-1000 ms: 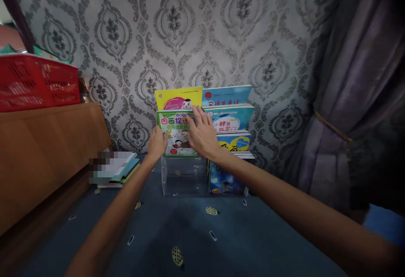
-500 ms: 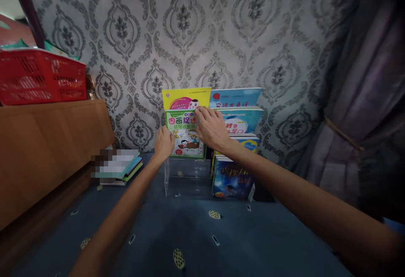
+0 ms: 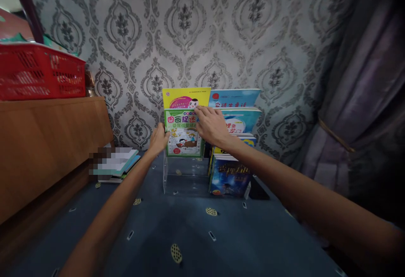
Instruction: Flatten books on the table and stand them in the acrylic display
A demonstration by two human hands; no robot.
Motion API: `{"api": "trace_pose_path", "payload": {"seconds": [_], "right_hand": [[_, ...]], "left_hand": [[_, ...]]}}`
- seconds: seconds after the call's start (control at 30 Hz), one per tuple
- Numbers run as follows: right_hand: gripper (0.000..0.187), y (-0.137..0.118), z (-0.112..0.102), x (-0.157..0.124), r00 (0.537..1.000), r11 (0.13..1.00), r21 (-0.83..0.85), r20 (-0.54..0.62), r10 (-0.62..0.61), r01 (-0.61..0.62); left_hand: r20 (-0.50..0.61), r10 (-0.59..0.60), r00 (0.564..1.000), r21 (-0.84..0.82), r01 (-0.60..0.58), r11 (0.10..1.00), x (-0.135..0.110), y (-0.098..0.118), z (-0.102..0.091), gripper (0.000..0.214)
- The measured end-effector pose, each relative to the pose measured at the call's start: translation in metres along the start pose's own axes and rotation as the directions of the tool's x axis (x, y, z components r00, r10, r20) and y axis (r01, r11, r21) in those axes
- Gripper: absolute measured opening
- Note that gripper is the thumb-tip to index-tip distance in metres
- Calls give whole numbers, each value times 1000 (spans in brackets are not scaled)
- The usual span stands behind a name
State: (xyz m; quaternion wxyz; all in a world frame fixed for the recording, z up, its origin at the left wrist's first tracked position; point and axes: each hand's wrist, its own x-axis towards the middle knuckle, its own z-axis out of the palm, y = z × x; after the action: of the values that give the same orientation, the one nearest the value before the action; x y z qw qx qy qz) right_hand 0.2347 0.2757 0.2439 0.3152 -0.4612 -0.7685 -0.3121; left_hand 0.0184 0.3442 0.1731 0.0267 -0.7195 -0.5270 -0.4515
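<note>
A green picture book with cartoon children on its cover stands upright in a clear acrylic book rack. My left hand is at its left edge, thumb toward the cover and fingers partly hidden. Over the book's upper right corner, my right hand is closed, fingertips at the top edge. Behind it rises a yellow book. To the right, blue children's books stand in stepped rows, with a dark blue book in front.
Several books lie stacked on the left, partly pixelated. A wooden cabinet carries a red plastic basket. Patterned wallpaper is behind the rack, and a grey curtain hangs at right. Dark blue patterned cloth lies underneath.
My left hand has shifted slightly left and its fingers have straightened a little at the book's edge. My right hand keeps its place on the book. The view has shifted slightly.
</note>
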Motion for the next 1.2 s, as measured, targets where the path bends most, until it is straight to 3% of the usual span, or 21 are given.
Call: {"api": "trace_pose_path", "payload": {"seconds": [0.13, 0.2, 0.27, 0.37, 0.47, 0.7, 0.83, 0.97, 1.2], "right_hand": [[46, -12, -2, -16, 998, 996, 84, -61, 36, -30], [49, -18, 4, -31, 989, 980, 179, -105, 101, -81], [53, -20, 14, -45, 974, 925, 336, -73, 214, -178], [63, -19, 31, -57, 931, 783, 520, 74, 358, -342], [72, -18, 40, -58, 893, 658, 615, 200, 404, -435], [80, -28, 39, -50, 763, 274, 757, 420, 492, -593], [82, -36, 42, -47, 695, 83, 790, 478, 537, -608], [84, -41, 47, -42, 668, -62, 829, 490, 560, -556], [83, -42, 51, -39, 660, -68, 861, 434, 613, -504]], "left_hand": [[-3, 29, 1000, -7, -29, 1000, 1, -6, -1, 14], [-5, 54, 999, -18, -54, 998, 2, -9, 0, 14], [-4, 82, 997, -26, -82, 996, 2, -10, -1, 14], [-1, 112, 994, -3, -112, 994, 1, -10, -2, 14], [0, 133, 991, 38, -133, 990, 0, -8, -4, 13], [1, 118, 993, 92, -117, 989, 0, -2, -3, 12], [11, 111, 994, 106, -111, 988, 1, -1, -2, 13], [9, 121, 993, 116, -121, 986, 2, -1, -2, 15], [25, 74, 997, 194, -78, 978, 1, 6, -2, 17]]}}
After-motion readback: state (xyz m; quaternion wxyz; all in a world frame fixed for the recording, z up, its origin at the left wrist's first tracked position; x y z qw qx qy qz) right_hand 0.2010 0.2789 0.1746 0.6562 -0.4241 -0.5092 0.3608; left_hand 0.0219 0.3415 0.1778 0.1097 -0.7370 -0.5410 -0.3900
